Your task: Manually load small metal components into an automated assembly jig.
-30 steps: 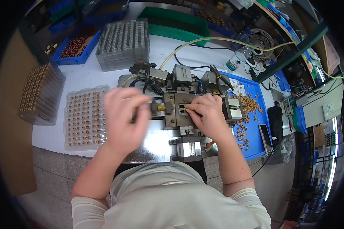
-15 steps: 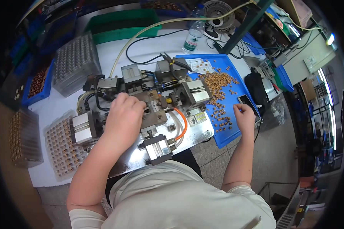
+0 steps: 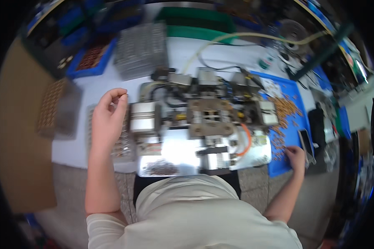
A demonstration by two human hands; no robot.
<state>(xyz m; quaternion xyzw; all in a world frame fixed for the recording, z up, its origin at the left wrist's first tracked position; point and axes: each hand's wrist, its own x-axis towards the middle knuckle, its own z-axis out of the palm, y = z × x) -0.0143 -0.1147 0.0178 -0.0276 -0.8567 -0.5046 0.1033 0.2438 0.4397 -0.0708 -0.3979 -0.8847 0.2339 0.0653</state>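
Observation:
My left hand [image 3: 108, 120] is raised over a clear plastic tray [image 3: 126, 151] of small parts, left of the machine. Its thumb and forefinger are pinched together; what they hold, if anything, is too small and blurred to make out. At the right, my right hand [image 3: 296, 157] reaches down to the blue tray [image 3: 278, 169], fingertips closed beside loose small brass-coloured parts [image 3: 286, 107]. Anything between those fingertips is hidden. Between my hands stands a metal fixture machine [image 3: 211, 118] with a square centre block and silver cylinders around it, on a shiny plate [image 3: 174, 149].
Stacked clear trays [image 3: 140, 54] stand behind the machine's left side, another filled stack [image 3: 58, 108] at far left. A blue bin [image 3: 89, 60] and a green bin [image 3: 195, 31] sit at the back. A phone [image 3: 306, 143] lies on the blue tray's right edge; a hose [image 3: 220, 38] arches behind.
My left hand has left the machine's centre and moved left over the clear tray. My right hand has lowered to the parts on the blue tray. The whole view has swung left.

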